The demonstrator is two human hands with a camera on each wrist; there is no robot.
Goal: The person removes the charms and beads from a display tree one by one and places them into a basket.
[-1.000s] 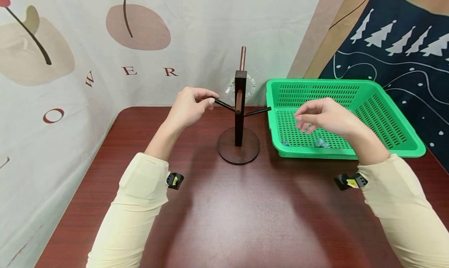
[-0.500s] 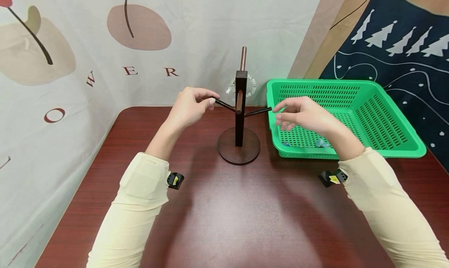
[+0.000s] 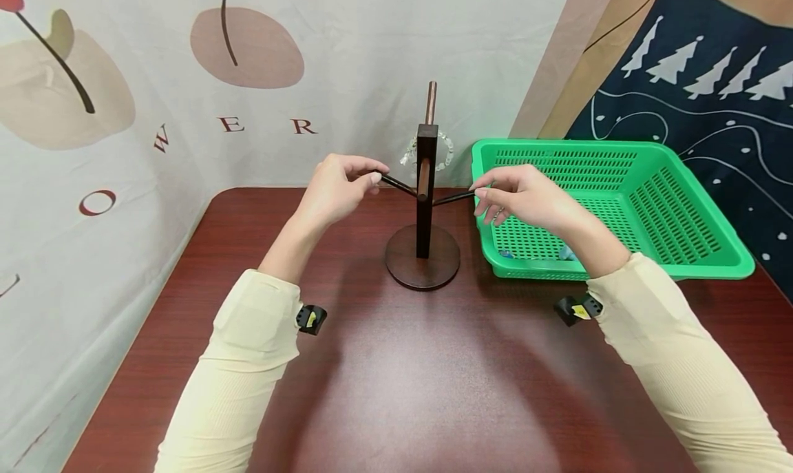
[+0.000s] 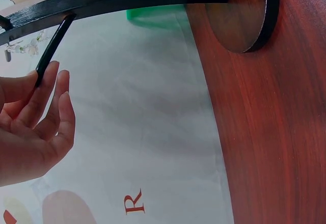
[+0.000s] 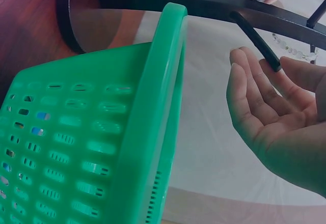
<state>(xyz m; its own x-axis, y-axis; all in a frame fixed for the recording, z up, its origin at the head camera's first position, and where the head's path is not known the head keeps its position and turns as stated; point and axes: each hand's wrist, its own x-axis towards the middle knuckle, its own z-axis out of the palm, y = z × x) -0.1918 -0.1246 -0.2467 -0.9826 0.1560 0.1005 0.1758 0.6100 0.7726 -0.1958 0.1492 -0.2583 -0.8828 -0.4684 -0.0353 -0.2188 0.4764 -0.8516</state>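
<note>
A dark wooden stand (image 3: 424, 218) with a round base stands upright at the back middle of the table, pegs sticking out of its post. My left hand (image 3: 337, 187) pinches the tip of the left peg (image 4: 53, 46) between thumb and forefinger, the other fingers loosely bent. On the opposite side, my right hand (image 3: 526, 197) has thumb and forefinger on the tip of the right peg (image 5: 260, 40). Its remaining fingers spread below, over the basket's near left corner in the head view. A clear beaded bracelet (image 3: 448, 153) hangs behind the post, partly hidden by it.
Right of the stand sits a green plastic basket (image 3: 712, 215) with slotted walls. Small blue items (image 3: 566, 253) lie at its near side, partly behind my right arm. A printed cloth hangs behind the reddish-brown table (image 3: 396, 390).
My right hand has moved left from over the basket to the right peg's tip, and its thumb and forefinger have closed on it. The left hand has stayed on its peg.
</note>
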